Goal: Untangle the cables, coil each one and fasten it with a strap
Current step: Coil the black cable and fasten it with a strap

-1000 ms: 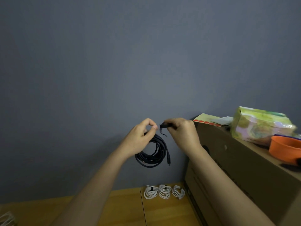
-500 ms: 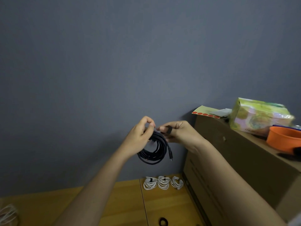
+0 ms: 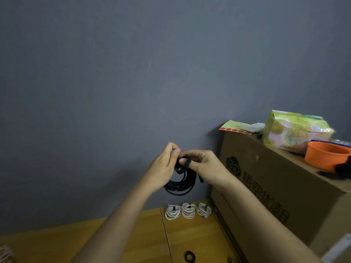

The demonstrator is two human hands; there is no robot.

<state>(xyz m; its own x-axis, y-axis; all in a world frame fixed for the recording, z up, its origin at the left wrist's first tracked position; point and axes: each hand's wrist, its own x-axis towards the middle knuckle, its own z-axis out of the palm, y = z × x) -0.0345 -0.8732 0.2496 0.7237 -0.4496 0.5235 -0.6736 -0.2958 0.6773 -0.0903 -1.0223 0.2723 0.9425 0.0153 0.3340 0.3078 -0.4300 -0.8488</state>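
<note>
We hold the coiled black cable (image 3: 180,184) up in front of the grey wall, left of the cardboard box (image 3: 275,186). Our left hand (image 3: 163,168) pinches the coil's top. The strap (image 3: 187,161), which hung loose from our right hand (image 3: 206,167) a second ago, now lies looped over the right thumb, fingers curled. Three white coils (image 3: 188,211) lie below, beside the box.

Printed in black on the cardboard box (image 3: 269,188): a cloud logo, then large Chinese characters, not clearly legible.
</note>
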